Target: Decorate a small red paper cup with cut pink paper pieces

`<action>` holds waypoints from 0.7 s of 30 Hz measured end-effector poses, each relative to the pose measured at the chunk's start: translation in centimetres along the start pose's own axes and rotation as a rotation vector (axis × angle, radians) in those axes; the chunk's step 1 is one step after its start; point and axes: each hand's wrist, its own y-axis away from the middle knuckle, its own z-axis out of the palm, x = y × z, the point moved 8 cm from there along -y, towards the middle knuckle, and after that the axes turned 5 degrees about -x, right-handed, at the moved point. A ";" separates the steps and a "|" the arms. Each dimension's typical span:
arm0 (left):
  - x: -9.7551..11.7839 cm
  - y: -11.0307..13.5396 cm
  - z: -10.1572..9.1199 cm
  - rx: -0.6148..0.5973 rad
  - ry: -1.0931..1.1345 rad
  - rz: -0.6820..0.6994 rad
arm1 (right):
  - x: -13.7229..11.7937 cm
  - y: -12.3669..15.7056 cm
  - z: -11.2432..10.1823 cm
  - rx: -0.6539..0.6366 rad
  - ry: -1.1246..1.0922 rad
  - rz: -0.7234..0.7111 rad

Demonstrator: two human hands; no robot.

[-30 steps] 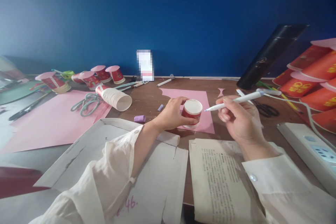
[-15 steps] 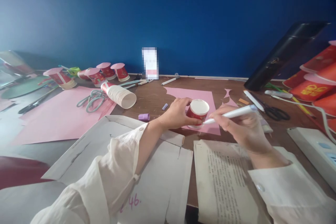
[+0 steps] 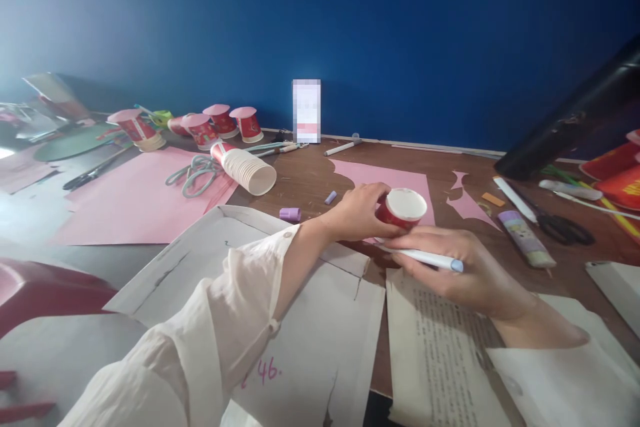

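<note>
A small red paper cup (image 3: 401,208) stands upside down on a pink paper sheet (image 3: 373,175), its white base up. My left hand (image 3: 357,212) is wrapped round its left side and holds it down. My right hand (image 3: 457,265) lies just in front of the cup, fingers closed on a white pen (image 3: 425,257) that lies almost flat, its tip at the cup's lower rim.
A stack of white cups (image 3: 245,169) lies on its side by a large pink sheet (image 3: 135,200). Red cups with pink lids (image 3: 220,121) stand at the back left. A glue stick (image 3: 526,247), scissors (image 3: 563,227), purple caps (image 3: 291,214) and printed pages (image 3: 440,353) surround the hands.
My right hand came down from mid-air and brought the pen tip to the foot of the cup. The view swung left, so things sit further right in the picture.
</note>
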 end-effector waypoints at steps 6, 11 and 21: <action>0.0 0.1 0.0 -0.029 0.043 -0.004 | 0.3 0.3 0.4 -0.046 0.091 -0.038; 0.0 0.1 0.0 -0.047 0.041 -0.007 | 0.3 0.2 0.2 -0.036 0.112 -0.018; 0.1 0.3 0.1 -0.039 0.034 -0.003 | 0.3 0.6 0.3 -0.049 0.145 -0.028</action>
